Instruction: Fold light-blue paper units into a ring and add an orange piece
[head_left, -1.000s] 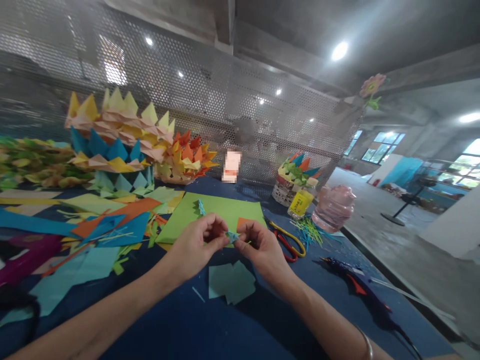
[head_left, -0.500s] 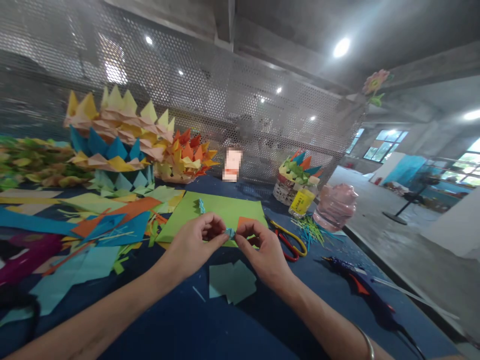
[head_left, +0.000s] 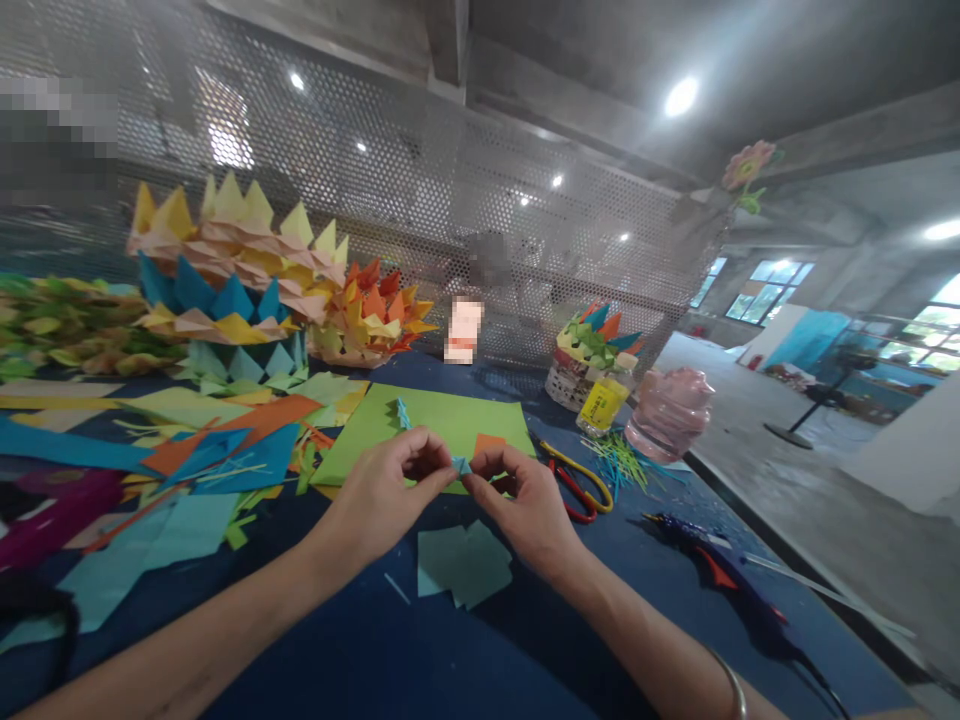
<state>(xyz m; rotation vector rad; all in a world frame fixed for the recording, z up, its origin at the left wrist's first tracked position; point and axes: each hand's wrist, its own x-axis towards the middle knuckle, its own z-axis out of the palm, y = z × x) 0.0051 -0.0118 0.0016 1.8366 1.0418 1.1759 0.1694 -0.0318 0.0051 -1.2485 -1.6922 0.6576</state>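
Between my fingertips is a small folded light-blue paper piece (head_left: pixel 460 466). My left hand (head_left: pixel 394 485) pinches one side of it, and my right hand (head_left: pixel 521 500) pinches the other. Both hands are above the near edge of a green paper sheet (head_left: pixel 450 408). On that sheet lies a small stack of folded blue paper pieces (head_left: pixel 403 413), beyond my left hand. An orange paper square (head_left: pixel 490 441) is partly hidden behind my right hand. Several pale blue-green paper squares (head_left: pixel 463 565) lie overlapped on the dark blue table below my hands.
Red-and-yellow-handled scissors (head_left: pixel 577 485) lie right of my hand, near paper shreds (head_left: pixel 622 465). A glue gun (head_left: pixel 739 580) rests farther right. Behind are a yellow-labelled bottle (head_left: pixel 602 405), a pink jar (head_left: pixel 670 412) and folded-paper crowns (head_left: pixel 225 290). Coloured paper strips (head_left: pixel 247 425) cover the left.
My hands have barely moved. The folded blue paper between my fingertips has shifted slightly and shows a more pointed shape.
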